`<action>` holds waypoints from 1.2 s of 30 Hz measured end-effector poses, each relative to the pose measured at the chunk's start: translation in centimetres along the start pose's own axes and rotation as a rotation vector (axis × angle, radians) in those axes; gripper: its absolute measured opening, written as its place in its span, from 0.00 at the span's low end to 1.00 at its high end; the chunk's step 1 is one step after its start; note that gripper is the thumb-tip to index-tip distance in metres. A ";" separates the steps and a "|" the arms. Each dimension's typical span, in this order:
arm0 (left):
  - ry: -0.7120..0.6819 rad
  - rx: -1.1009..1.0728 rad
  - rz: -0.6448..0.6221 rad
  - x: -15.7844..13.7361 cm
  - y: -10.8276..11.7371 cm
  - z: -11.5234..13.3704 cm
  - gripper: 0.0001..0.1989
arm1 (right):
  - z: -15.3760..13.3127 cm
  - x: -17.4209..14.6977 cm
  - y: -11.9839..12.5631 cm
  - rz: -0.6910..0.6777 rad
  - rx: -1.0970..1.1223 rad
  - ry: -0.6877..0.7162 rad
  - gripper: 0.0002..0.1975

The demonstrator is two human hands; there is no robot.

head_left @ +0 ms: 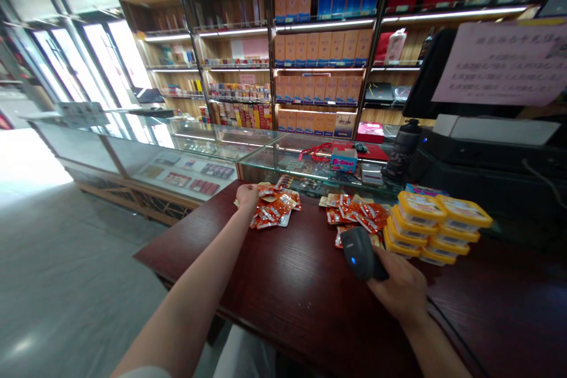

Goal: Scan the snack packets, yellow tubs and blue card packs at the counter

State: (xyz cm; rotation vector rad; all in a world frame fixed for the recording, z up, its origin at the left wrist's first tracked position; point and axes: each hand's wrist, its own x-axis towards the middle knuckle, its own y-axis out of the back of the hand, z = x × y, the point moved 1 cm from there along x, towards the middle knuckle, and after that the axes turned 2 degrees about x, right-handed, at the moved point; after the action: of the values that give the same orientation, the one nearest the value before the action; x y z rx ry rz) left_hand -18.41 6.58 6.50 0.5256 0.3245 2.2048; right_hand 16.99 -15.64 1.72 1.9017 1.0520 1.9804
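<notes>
My right hand is wrapped round a black corded barcode scanner with a blue light on top. The scanner's head is over the near edge of a pile of orange snack packets. At the left, my left hand is at the edge of a second pile of orange packets, its fingers bent together; whether a packet is between them is hidden. Yellow-lidded plastic tubs are stacked in two columns to the right of the scanner.
A dark red wooden counter lies under my hands. Behind it, a glass display case carries a small blue and pink box. A black bottle and a monitor with a pink paper sign are at the right.
</notes>
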 end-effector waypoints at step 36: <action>-0.119 0.042 -0.456 -11.2 -16.6 5.5 0.09 | 0.6 0.1 -0.9 -0.138 0.080 -0.106 0.18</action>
State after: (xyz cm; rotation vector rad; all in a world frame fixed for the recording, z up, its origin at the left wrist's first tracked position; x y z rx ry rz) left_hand 1.72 8.47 1.80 0.5425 0.3853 1.7229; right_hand 17.28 -14.73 1.20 1.8944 1.2140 1.7678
